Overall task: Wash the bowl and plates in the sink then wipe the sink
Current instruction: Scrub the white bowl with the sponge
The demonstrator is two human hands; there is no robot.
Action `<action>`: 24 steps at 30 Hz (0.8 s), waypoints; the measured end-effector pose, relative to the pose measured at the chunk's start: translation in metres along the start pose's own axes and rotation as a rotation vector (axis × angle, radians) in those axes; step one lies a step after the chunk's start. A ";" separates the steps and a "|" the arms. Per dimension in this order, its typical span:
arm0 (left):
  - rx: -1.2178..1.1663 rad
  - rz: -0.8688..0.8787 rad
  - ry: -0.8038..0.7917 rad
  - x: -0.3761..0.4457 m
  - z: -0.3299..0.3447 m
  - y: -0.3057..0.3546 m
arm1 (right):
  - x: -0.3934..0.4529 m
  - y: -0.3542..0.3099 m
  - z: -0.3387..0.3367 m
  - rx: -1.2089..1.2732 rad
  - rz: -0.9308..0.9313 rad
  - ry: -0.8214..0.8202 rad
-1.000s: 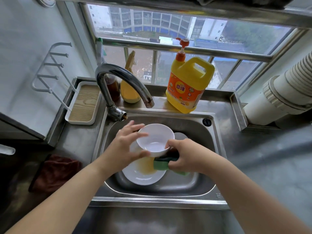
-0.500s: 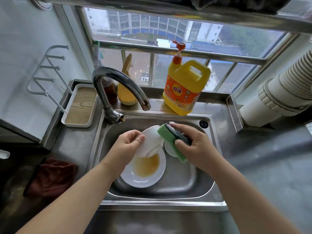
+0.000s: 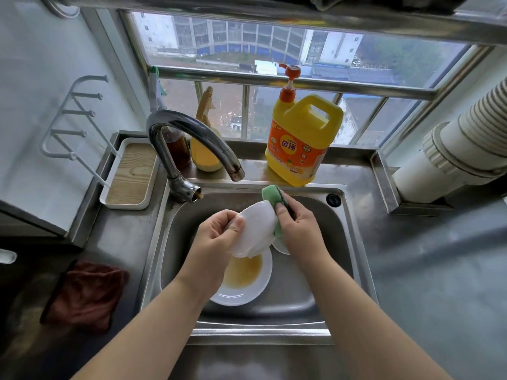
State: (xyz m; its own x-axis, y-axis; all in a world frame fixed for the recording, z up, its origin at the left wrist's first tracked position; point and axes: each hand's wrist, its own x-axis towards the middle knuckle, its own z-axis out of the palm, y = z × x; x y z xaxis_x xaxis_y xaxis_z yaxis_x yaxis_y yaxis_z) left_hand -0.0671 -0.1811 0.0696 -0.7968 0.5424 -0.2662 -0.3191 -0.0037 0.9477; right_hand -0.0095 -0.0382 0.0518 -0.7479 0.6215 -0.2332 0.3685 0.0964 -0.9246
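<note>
Over the sink (image 3: 354, 242), the left hand (image 3: 216, 239) holds the tilted white bowl (image 3: 256, 231) in a closed grip; the right hand (image 3: 299, 229) grips a green sponge (image 3: 270, 194) against it.

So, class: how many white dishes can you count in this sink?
3: a bowl held up by the left hand, a stained plate lying on the sink floor, and a second plate's edge behind the right hand. More may be hidden.

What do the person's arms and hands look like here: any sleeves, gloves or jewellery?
Both forearms are bare as far as the frame shows, with no sleeve in view. The left hand and right hand wear no gloves, and no watch, ring or bracelet is visible.
</note>
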 end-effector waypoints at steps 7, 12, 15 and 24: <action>0.025 -0.011 -0.025 0.006 0.005 0.000 | -0.037 -0.012 0.014 -0.308 -0.352 -0.002; -0.029 -0.005 -0.005 0.001 0.007 0.000 | -0.018 -0.009 0.007 -0.141 -0.296 0.053; -0.061 -0.001 -0.001 -0.002 0.005 0.004 | -0.007 -0.009 -0.003 0.172 0.038 0.038; -0.051 -0.016 0.022 0.000 0.003 0.003 | -0.039 -0.017 0.018 -0.251 -0.292 0.087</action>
State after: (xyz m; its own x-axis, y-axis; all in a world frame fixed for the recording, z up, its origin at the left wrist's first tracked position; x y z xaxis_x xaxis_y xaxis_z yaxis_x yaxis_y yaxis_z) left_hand -0.0668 -0.1782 0.0734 -0.8023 0.5240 -0.2857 -0.3573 -0.0382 0.9332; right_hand 0.0036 -0.0784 0.0712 -0.7955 0.6024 0.0646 0.2792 0.4592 -0.8433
